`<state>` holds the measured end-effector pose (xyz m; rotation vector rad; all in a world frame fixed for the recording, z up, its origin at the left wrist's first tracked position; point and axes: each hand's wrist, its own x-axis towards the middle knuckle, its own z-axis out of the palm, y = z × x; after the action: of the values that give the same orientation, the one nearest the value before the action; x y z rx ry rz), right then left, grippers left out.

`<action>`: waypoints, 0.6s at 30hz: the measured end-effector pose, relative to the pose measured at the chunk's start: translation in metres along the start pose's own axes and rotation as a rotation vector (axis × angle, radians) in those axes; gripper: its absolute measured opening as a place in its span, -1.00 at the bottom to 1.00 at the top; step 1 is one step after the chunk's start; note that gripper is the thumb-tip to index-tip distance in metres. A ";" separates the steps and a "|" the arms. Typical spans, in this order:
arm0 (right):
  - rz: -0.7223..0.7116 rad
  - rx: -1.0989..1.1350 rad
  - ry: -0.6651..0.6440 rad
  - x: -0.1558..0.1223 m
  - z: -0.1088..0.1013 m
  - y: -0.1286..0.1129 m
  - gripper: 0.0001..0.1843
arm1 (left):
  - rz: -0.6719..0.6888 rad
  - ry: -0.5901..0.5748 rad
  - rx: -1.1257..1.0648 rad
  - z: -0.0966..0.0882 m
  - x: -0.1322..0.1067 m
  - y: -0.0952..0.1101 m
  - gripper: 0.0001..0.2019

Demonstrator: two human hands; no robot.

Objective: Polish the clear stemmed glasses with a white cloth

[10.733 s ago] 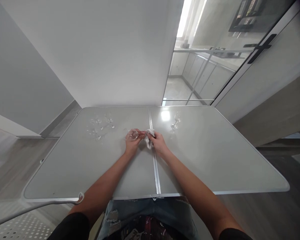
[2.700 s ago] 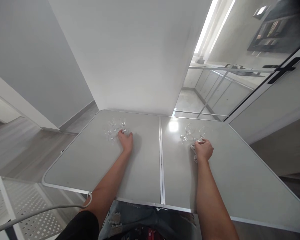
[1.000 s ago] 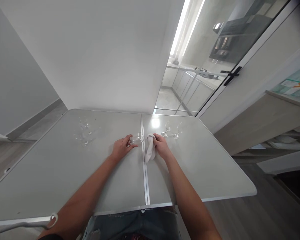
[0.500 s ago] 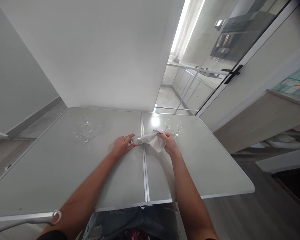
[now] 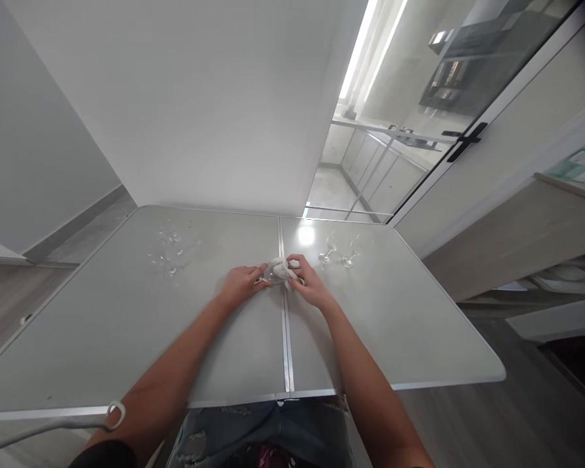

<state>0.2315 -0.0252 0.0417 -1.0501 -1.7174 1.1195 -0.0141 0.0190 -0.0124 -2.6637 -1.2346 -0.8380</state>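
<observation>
Over the middle seam of the table, my left hand (image 5: 244, 285) is closed on a clear wine glass (image 5: 272, 275), which lies on its side in the air or just above the top. My right hand (image 5: 311, 281) grips a white cloth (image 5: 283, 268) bunched against the right part of that glass. The cloth and fingers hide much of the glass, so its right end does not show. To the right of my right hand stand two clear stemmed glasses, a nearer one (image 5: 348, 260) and another (image 5: 325, 256). Several more clear glasses (image 5: 171, 252) are grouped on the left.
The pale folding table (image 5: 214, 351) has a metal seam and metal edging. A white wall (image 5: 214, 117) rises behind it, with a glass door (image 5: 370, 169) at the right back. A grey cable with a loop (image 5: 116, 414) crosses the near left edge.
My right hand has moved left and brought the cloth from beside the glass onto it, bunching it up. My left hand keeps its hold. The view has shifted slightly.
</observation>
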 end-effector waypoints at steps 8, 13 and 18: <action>-0.066 0.045 -0.139 -0.003 -0.002 0.004 -0.17 | -0.059 -0.125 -0.377 -0.015 -0.001 0.024 -0.46; -0.151 -0.003 -0.100 -0.004 -0.001 0.007 -0.20 | -0.285 -0.373 -0.867 -0.030 0.007 0.033 -0.53; -0.101 0.069 -0.030 -0.002 0.004 0.008 -0.26 | -0.265 -0.314 -0.700 -0.024 0.005 0.028 -0.55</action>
<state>0.2306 -0.0265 0.0331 -0.8982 -1.7230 1.1271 -0.0013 -0.0038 0.0144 -3.3267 -1.6387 -1.0826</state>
